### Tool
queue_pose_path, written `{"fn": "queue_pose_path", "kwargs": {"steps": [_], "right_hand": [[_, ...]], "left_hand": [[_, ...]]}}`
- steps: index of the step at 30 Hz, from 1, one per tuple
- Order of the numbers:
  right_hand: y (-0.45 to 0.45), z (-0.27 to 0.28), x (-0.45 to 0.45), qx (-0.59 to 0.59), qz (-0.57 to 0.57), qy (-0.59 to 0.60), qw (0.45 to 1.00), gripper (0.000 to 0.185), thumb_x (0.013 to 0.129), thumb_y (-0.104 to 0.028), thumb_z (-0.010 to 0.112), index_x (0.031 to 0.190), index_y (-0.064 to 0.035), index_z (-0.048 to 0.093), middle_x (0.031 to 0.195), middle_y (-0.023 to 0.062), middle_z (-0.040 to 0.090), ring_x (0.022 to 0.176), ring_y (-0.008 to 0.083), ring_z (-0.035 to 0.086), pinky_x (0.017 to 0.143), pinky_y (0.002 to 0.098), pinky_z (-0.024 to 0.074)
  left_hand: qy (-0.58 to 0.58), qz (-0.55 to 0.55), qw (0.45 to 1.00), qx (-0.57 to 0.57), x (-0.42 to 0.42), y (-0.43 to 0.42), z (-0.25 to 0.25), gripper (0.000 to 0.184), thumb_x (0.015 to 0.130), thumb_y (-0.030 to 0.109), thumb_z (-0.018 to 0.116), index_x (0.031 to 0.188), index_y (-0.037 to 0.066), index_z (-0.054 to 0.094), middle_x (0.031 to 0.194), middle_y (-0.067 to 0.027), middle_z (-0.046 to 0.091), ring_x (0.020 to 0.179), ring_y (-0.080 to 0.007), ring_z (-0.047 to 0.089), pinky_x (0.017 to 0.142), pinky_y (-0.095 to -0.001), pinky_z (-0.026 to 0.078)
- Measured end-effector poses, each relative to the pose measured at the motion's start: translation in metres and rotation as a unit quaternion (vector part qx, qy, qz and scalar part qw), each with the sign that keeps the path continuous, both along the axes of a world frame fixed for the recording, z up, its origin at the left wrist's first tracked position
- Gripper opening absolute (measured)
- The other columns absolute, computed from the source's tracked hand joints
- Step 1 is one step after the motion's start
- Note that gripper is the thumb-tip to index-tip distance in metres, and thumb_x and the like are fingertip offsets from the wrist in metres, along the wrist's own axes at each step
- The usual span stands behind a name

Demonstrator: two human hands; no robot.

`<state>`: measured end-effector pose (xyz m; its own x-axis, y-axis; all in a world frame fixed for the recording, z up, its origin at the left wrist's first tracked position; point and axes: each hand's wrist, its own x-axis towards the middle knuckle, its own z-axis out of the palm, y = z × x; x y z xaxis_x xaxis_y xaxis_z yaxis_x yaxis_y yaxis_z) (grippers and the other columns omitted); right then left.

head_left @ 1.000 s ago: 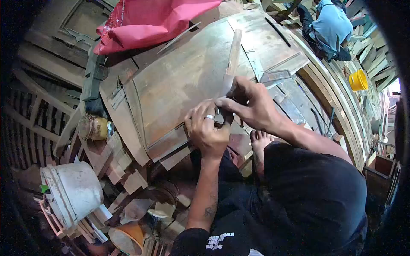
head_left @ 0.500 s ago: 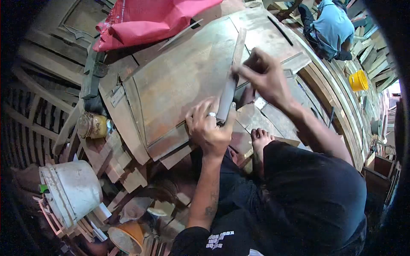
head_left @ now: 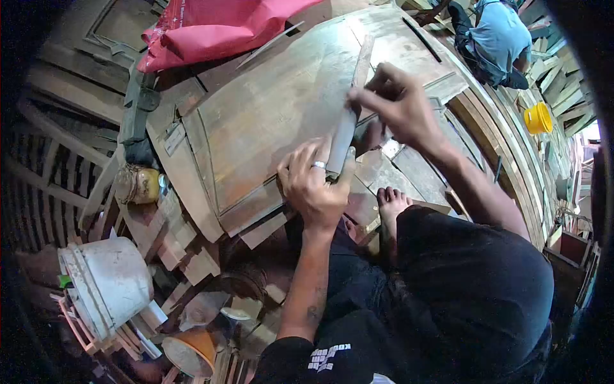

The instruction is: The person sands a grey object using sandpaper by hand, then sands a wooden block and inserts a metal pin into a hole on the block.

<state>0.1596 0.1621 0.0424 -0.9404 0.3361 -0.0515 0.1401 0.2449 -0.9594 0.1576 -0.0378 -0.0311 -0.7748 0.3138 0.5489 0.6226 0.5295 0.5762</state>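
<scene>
My left hand (head_left: 316, 189), with a ring on one finger, is wrapped round the near end of a long narrow strip (head_left: 343, 137). The strip is smooth and grey along its lower part and wood-coloured toward its far end; what the grey part is made of I cannot tell. It points away from me, over a broad wooden panel (head_left: 268, 115). Beside the strip's middle is my right hand (head_left: 406, 112), fingers curled and the thumb tip against or just over the strip's edge. Anything pinched in those fingers is hidden or blurred.
A pink-red sack (head_left: 217, 32) lies at the panel's far edge. To the left stand a jar (head_left: 142, 185) and a white bucket (head_left: 115, 278), with an orange container (head_left: 192, 352) below. A person in a light blue shirt (head_left: 500, 38) crouches far right near a yellow bucket (head_left: 538, 118).
The view has shifted slightly. My right hand stays beside the strip, its fingers moved a little; my left hand keeps its hold on the near end.
</scene>
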Motion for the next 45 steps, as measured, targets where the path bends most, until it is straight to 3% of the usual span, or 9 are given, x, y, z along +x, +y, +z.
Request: {"fn": "queue_pose_path", "kwargs": {"steps": [4,5,7,9,15,17,21,29,45], "right_hand": [[-0.017,-0.007,0.004,0.018,0.04,0.098,0.994,0.029,0.095,-0.02,0.083,0.109,0.0034,0.072,0.092,0.0115,0.078,0.08,0.0125,0.07,0.071,0.0329,0.0584],[-0.017,0.0,0.013,0.139,0.057,-0.018,0.988,0.034,0.094,-0.022,0.084,0.112,0.0038,0.072,0.09,0.0104,0.078,0.087,0.0119,0.071,0.078,0.0342,0.0594],[-0.005,-0.014,0.006,0.091,0.051,0.007,0.994,0.035,0.096,-0.024,0.083,0.114,0.0031,0.072,0.091,0.0098,0.078,0.087,0.0119,0.072,0.077,0.0342,0.0605],[0.013,-0.01,-0.009,0.098,0.024,0.065,0.993,0.028,0.099,-0.022,0.079,0.112,0.0023,0.073,0.091,0.0105,0.079,0.066,0.0119,0.071,0.054,0.0314,0.0571],[-0.024,0.001,0.018,0.123,0.104,0.029,0.987,0.028,0.095,-0.023,0.085,0.102,0.0009,0.07,0.085,0.0084,0.078,0.077,0.0102,0.071,0.066,0.0296,0.0559],[-0.005,0.0,0.004,0.035,0.013,-0.023,0.999,0.033,0.096,-0.027,0.084,0.094,0.0012,0.068,0.08,0.0057,0.074,0.073,0.007,0.064,0.061,0.0284,0.0509],[0.04,-0.005,-0.014,0.204,-0.104,0.09,0.969,0.038,0.097,-0.032,0.082,0.092,0.0024,0.066,0.071,0.0053,0.067,0.058,0.0096,0.059,0.053,0.03,0.0474],[0.009,0.002,0.01,-0.093,-0.029,-0.01,0.995,0.037,0.103,-0.039,0.075,0.106,-0.0023,0.071,0.071,0.0002,0.064,0.061,0.0077,0.059,0.055,0.0268,0.0469],[-0.026,-0.007,0.037,-0.101,0.067,-0.076,0.99,0.036,0.105,-0.036,0.072,0.112,-0.0012,0.067,0.078,0.0018,0.07,0.066,0.0079,0.063,0.056,0.0278,0.0499]], "left_hand": [[0.009,0.004,1.0,0.002,-0.003,0.001,-0.007,0.04,0.088,0.03,0.081,0.117,0.002,0.077,0.111,-0.0148,0.075,0.106,-0.0345,0.069,0.102,-0.0467,0.045],[0.009,0.003,1.0,0.003,-0.004,0.001,-0.009,0.04,0.088,0.03,0.081,0.117,0.002,0.077,0.111,-0.0148,0.075,0.106,-0.0345,0.069,0.102,-0.0467,0.045],[0.028,0.016,0.999,-0.007,-0.003,0.0,-0.01,0.043,0.085,0.034,0.084,0.117,0.006,0.079,0.112,-0.0105,0.076,0.108,-0.0299,0.07,0.102,-0.0471,0.045],[0.016,0.017,1.0,-0.006,0.0,0.0,-0.007,0.043,0.085,0.034,0.084,0.118,0.007,0.079,0.112,-0.0111,0.076,0.109,-0.0302,0.07,0.103,-0.0474,0.044],[0.015,0.005,1.0,-0.003,-0.002,-0.002,-0.012,0.041,0.087,0.028,0.081,0.117,0.001,0.076,0.11,-0.0156,0.075,0.106,-0.0359,0.069,0.103,-0.047,0.046],[0.01,0.003,1.0,-0.011,0.0,-0.003,-0.011,0.043,0.086,0.028,0.081,0.119,0.001,0.076,0.11,-0.0162,0.075,0.107,-0.0365,0.069,0.104,-0.0479,0.045],[0.015,0.001,1.0,0.023,-0.004,0.001,-0.012,0.04,0.085,0.033,0.083,0.114,0.006,0.077,0.112,-0.0114,0.076,0.109,-0.0318,0.07,0.103,-0.0489,0.044],[0.022,0.006,1.0,0.011,-0.003,0.003,-0.007,0.051,0.09,0.043,0.079,0.126,0.007,0.075,0.11,-0.0122,0.076,0.106,-0.0319,0.07,0.101,-0.0475,0.044],[0.039,-0.046,0.995,0.081,-0.002,-0.002,-0.002,0.036,0.094,0.029,0.081,0.123,0.007,0.079,0.122,-0.012,0.076,0.11,-0.0317,0.07,0.098,-0.0449,0.05]]}}
